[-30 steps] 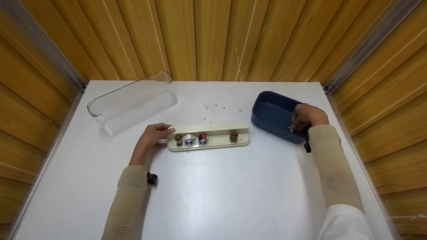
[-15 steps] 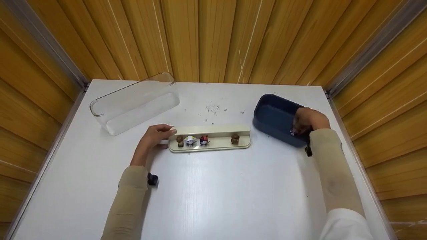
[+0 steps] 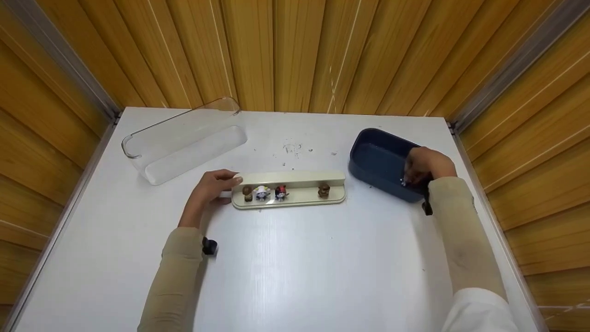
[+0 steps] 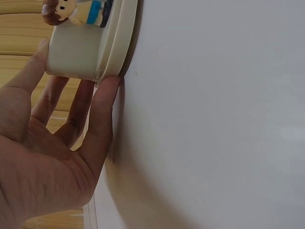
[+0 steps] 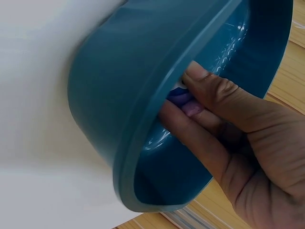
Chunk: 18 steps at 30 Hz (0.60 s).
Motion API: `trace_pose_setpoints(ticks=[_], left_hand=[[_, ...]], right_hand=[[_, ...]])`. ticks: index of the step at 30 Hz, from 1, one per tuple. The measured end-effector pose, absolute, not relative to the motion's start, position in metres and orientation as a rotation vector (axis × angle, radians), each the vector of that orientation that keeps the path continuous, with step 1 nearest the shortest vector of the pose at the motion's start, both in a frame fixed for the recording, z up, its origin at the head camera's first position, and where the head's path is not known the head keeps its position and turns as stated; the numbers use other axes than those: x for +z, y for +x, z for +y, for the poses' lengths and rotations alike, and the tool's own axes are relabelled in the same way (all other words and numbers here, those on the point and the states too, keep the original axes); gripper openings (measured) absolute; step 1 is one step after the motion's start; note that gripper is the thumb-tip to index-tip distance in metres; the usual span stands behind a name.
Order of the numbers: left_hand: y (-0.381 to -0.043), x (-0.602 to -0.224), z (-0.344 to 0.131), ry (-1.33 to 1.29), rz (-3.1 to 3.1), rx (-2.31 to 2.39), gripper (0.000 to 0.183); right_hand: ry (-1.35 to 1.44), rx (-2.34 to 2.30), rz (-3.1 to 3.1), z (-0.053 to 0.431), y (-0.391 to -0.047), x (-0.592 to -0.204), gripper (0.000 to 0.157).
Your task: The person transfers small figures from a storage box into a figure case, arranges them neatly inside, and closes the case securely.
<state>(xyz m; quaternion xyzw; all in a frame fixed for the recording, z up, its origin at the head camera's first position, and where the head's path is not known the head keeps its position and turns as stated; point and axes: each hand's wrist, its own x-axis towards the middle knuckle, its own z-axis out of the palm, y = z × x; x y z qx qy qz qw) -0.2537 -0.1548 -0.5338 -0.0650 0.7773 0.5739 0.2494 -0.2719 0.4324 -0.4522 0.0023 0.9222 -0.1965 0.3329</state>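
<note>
My left hand (image 3: 212, 188) grips the left end of a cream display stand (image 3: 302, 199), its fingertips at the end wall and the base edge in the left wrist view. On the stand are a brown-haired figurine (image 3: 247, 193), a white-capped figurine (image 3: 262, 192), a red-and-black figurine (image 3: 280, 192) and, apart at the right, a brown figurine (image 3: 323, 190). My right hand (image 3: 420, 163) reaches into a dark blue bin (image 3: 375, 159). Between its thumb and fingers it pinches a small purple-and-white figurine (image 5: 180, 96), mostly hidden by the fingers and the rim.
A clear rectangular container (image 3: 193, 154) stands at the back left of the white table (image 3: 295, 267). Dark smudges (image 3: 292, 148) mark the tabletop behind the stand. Yellow wood-look panels (image 3: 295, 55) enclose the table at the back and sides.
</note>
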Motion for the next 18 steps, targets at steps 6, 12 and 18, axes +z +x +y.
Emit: trace_pose_setpoints(ticks=[6,12,18], left_hand=[[-0.2543,-0.5317,-0.1561,-0.187,2.131,1.546,0.052],[-0.254,-0.5333,-0.1522,-0.205,2.129,1.542,0.054],[-0.2527,-0.5337,-0.1518,-0.202,2.136,1.549,0.053]], right_hand=[[0.009,-0.573,2.4,0.4324,-0.2736,-0.4531,0.014],[0.021,-0.566,2.404,0.4332,-0.2712,-0.4525,0.014],[-0.045,-0.503,2.449,0.4304,-0.2673,-0.4538,0.012]])
